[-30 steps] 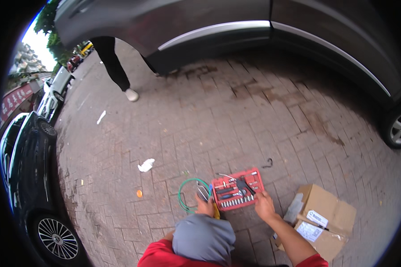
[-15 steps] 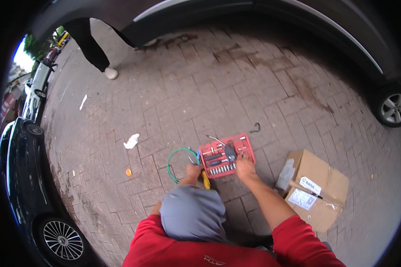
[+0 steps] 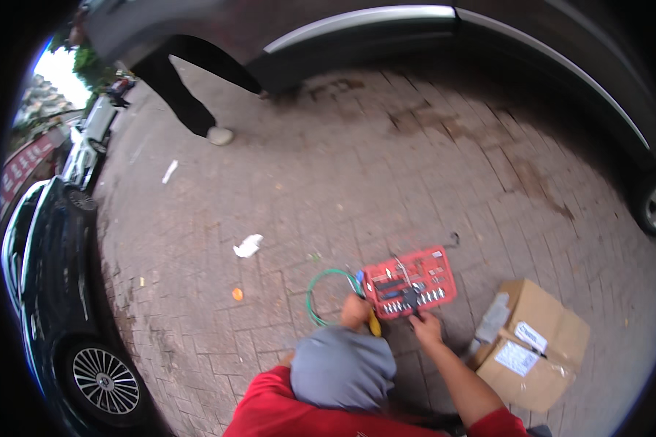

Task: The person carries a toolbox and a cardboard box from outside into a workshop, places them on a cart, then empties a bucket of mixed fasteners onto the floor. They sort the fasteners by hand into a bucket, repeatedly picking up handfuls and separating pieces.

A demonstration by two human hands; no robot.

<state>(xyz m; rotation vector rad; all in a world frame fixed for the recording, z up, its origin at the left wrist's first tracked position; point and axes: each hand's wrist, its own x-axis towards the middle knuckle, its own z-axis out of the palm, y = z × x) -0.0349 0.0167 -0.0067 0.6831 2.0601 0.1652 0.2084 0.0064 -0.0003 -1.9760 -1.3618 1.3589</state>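
Note:
A red tool case (image 3: 450, 290) lies open on the paving with rows of silver sockets and small tools in it. Over its near edge, my right hand (image 3: 427, 331) is closed on a black tool with a thin silver rod (image 3: 413, 297). At the case's left side is my left hand (image 3: 354, 312), its fingers curled; what they hold is hidden. A yellow handle (image 3: 375, 323) shows beside that hand. Just left of it lies a loop of green cable (image 3: 310, 295). Grey cloth (image 3: 342, 368) covers part of my left forearm.
A taped cardboard box (image 3: 561, 331) stands right of my right arm. A grey car (image 3: 364, 36) is parked across the far side, with a person's black-trousered legs (image 3: 186, 105) beside it. A dark car (image 3: 55, 277) stands left. White paper (image 3: 248, 245) and an orange disc (image 3: 237, 294) lie around.
The view has shifted, so the ground things sit farther right and lower. Relative to the case, my right hand and the black tool have come nearer to me, and the silver rod has turned.

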